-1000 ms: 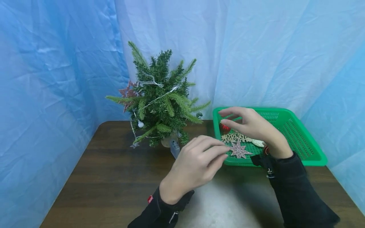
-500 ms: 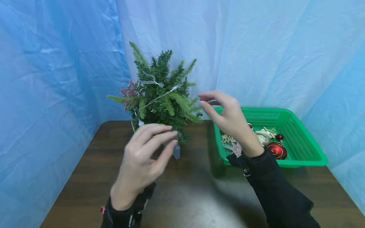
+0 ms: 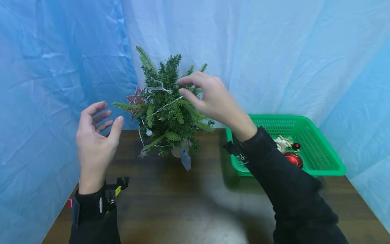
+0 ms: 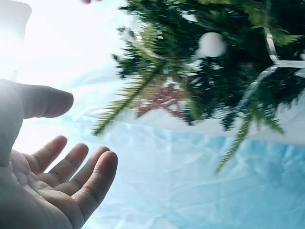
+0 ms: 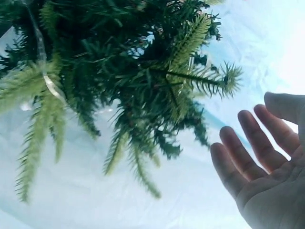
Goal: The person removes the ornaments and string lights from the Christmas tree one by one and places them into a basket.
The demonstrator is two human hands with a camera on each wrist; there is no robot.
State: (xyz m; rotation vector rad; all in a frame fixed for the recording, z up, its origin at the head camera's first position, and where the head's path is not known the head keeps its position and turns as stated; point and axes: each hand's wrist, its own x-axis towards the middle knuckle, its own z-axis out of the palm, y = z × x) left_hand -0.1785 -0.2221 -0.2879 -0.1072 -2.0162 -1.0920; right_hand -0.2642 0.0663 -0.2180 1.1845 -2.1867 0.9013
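A small artificial Christmas tree stands upright toward the back of the table, a clear light string wound through its branches. On its left side hangs a pinkish glitter star. My left hand is held left of the tree, fingers spread and nothing in them; the left wrist view shows its bare palm beside a branch tip. To the upper right, my right hand overlaps the tree in the head view, its fingers loosely bent and holding nothing. In the right wrist view its fingers are apart from the branches.
A green plastic basket stands at the right, partly behind my right sleeve. Inside are a red ball ornament, a small dark red ball and a whitish figure. A grey battery box hangs at the tree's base. Blue cloth surrounds the table.
Both hands have moved left from near the basket. The left has crossed in front of the tree to its left side; the right has risen to the tree's upper right.
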